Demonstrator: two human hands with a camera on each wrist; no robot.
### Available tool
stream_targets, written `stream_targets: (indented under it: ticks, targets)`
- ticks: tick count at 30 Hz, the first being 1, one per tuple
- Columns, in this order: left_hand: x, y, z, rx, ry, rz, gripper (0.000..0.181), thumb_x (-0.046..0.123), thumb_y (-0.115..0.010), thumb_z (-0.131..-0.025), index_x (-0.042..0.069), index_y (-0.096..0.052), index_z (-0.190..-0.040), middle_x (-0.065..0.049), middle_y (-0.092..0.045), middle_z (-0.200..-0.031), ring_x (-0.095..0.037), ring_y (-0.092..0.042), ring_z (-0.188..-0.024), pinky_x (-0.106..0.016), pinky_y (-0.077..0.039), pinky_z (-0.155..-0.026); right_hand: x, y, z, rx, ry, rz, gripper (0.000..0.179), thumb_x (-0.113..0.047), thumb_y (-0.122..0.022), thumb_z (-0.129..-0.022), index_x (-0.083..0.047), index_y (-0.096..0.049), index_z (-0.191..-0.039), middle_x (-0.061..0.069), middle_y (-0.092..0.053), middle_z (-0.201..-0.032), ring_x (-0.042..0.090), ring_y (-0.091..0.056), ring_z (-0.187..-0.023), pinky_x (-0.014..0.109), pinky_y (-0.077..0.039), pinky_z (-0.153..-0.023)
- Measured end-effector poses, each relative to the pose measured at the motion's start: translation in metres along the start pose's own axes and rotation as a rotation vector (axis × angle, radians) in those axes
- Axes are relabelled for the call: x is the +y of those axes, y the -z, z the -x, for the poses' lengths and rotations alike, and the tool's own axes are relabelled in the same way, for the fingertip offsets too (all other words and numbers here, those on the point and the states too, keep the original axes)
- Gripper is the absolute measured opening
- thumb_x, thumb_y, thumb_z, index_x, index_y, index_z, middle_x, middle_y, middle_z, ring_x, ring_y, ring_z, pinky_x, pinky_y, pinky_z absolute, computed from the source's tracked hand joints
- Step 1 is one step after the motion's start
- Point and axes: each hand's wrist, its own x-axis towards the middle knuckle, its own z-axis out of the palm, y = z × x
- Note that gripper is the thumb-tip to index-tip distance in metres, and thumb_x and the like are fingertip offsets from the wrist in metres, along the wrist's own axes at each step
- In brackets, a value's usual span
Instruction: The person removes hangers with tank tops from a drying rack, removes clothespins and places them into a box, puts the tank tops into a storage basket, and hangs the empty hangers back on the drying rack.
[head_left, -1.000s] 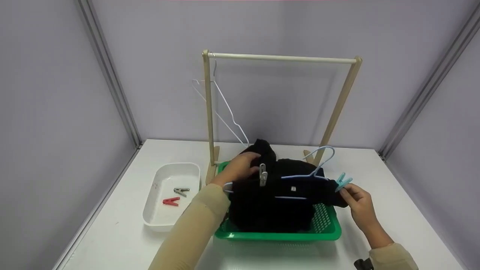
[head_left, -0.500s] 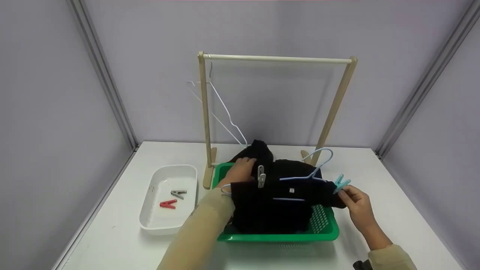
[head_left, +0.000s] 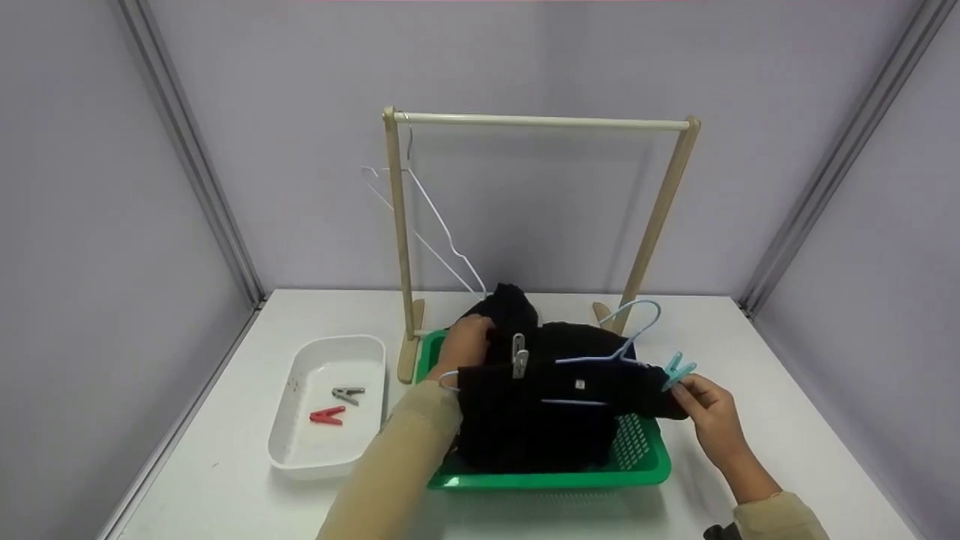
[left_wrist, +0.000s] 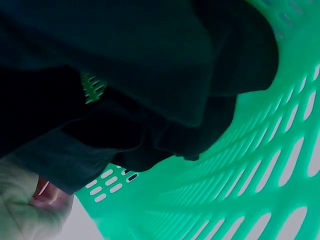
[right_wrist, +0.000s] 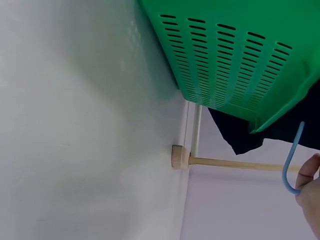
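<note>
In the head view a black garment [head_left: 555, 427] with a small white label lies spread over a light blue hanger [head_left: 626, 349], above the green basket [head_left: 555, 481]. A grey clothespin [head_left: 519, 358] clips its left part, and a light blue clothespin [head_left: 677, 371] sits at its right end. My left hand [head_left: 463, 346] grips black cloth at the basket's back left; its fingertips are hidden by the cloth. My right hand [head_left: 712, 416] pinches the garment's right end just below the blue clothespin. Dark cloth [left_wrist: 125, 60] hangs inside the basket in the left wrist view.
A wooden rack [head_left: 540, 120] stands behind the basket, with a white hanger [head_left: 439, 214] on its left end. To the left is a white tray [head_left: 281, 424] holding a grey clothespin [head_left: 348, 394] and a red clothespin [head_left: 328, 415].
My left hand has turned slightly and sunk further into the black cloth at the back left. The right hand keeps its pinch on the garment's end. The head view has shifted slightly.
</note>
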Motion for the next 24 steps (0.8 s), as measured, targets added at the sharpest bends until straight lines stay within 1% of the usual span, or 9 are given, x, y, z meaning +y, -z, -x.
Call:
stream_targets:
  ticks: [2,4,8,9,11,15,18,21,24]
  targets:
    - [0.0,-0.002,-0.001,0.038,0.012,-0.003,0.012,-0.002,-0.071,-0.087,0.004,-0.075,-0.096,-0.012,-0.071,-0.096,-0.028,-0.068,-0.091,-0.039,-0.055,-0.084,0.0,0.0,0.001,0.007,-0.01,0.001,0.013,0.007,-0.054,-0.098,0.009,-0.065,-0.091,0.004,-0.072,-0.088,0.011,-0.069,-0.083,0.023,-0.055,-0.07]
    - [0.001,-0.003,-0.002,0.062,0.039,0.015,0.012,-0.003,-0.07,-0.087,0.004,-0.076,-0.094,-0.011,-0.072,-0.095,-0.028,-0.068,-0.09,-0.039,-0.055,-0.083,0.001,-0.001,0.001,0.012,-0.014,0.003,0.012,0.007,-0.055,-0.098,0.01,-0.065,-0.092,0.003,-0.072,-0.088,0.011,-0.069,-0.083,0.023,-0.055,-0.07]
    - [0.001,-0.001,-0.004,0.102,0.103,0.094,0.011,-0.001,-0.07,-0.089,0.003,-0.076,-0.096,-0.013,-0.073,-0.097,-0.029,-0.069,-0.093,-0.041,-0.056,-0.083,0.001,-0.001,-0.002,0.002,-0.003,-0.001,0.012,0.007,-0.054,-0.098,0.01,-0.065,-0.094,0.003,-0.072,-0.09,0.011,-0.069,-0.084,0.022,-0.055,-0.071]
    - [0.001,0.001,-0.005,0.107,0.112,0.118,0.011,-0.001,-0.07,-0.089,0.002,-0.076,-0.098,-0.014,-0.073,-0.099,-0.03,-0.069,-0.094,-0.042,-0.055,-0.085,0.001,0.0,-0.002,0.001,-0.002,0.0,0.012,0.007,-0.054,-0.099,0.01,-0.065,-0.094,0.003,-0.072,-0.09,0.011,-0.069,-0.085,0.022,-0.055,-0.071]
    - [0.002,0.006,-0.008,0.124,0.107,0.159,0.011,0.001,-0.069,-0.091,0.0,-0.074,-0.1,-0.015,-0.073,-0.1,-0.032,-0.068,-0.096,-0.043,-0.055,-0.086,0.001,0.001,-0.003,0.0,0.001,0.005,0.013,0.007,-0.054,-0.099,0.011,-0.065,-0.094,0.003,-0.072,-0.091,0.011,-0.069,-0.086,0.022,-0.055,-0.072]
    - [0.004,0.018,-0.012,0.145,0.076,0.258,0.013,0.003,-0.066,-0.095,-0.003,-0.072,-0.104,-0.017,-0.072,-0.104,-0.033,-0.067,-0.1,-0.044,-0.053,-0.09,-0.001,0.002,-0.004,0.01,-0.015,0.018,0.013,0.005,-0.054,-0.099,0.011,-0.065,-0.095,0.003,-0.072,-0.092,0.011,-0.069,-0.088,0.022,-0.056,-0.074]
    - [0.006,0.027,-0.013,0.138,0.084,0.352,0.018,0.006,-0.063,-0.097,-0.005,-0.071,-0.11,-0.018,-0.071,-0.11,-0.033,-0.066,-0.107,-0.043,-0.052,-0.094,-0.001,0.002,-0.004,0.013,-0.016,0.027,0.014,0.004,-0.054,-0.1,0.01,-0.065,-0.093,0.003,-0.071,-0.091,0.011,-0.069,-0.087,0.022,-0.055,-0.074]
    - [0.009,0.037,-0.013,0.128,0.116,0.44,0.021,0.008,-0.062,-0.099,-0.005,-0.069,-0.113,-0.02,-0.07,-0.113,-0.032,-0.064,-0.111,-0.042,-0.051,-0.096,-0.001,0.002,-0.003,0.016,-0.013,0.032,0.014,0.004,-0.055,-0.1,0.01,-0.065,-0.092,0.002,-0.071,-0.09,0.01,-0.068,-0.087,0.022,-0.055,-0.074]
    - [0.014,0.046,-0.011,0.129,0.14,0.515,0.015,0.009,-0.063,-0.099,-0.003,-0.067,-0.105,-0.017,-0.07,-0.104,-0.028,-0.065,-0.101,-0.041,-0.052,-0.09,-0.001,0.003,-0.002,0.021,-0.014,0.032,0.013,0.005,-0.054,-0.1,0.01,-0.065,-0.093,0.001,-0.072,-0.091,0.01,-0.069,-0.088,0.021,-0.055,-0.074]
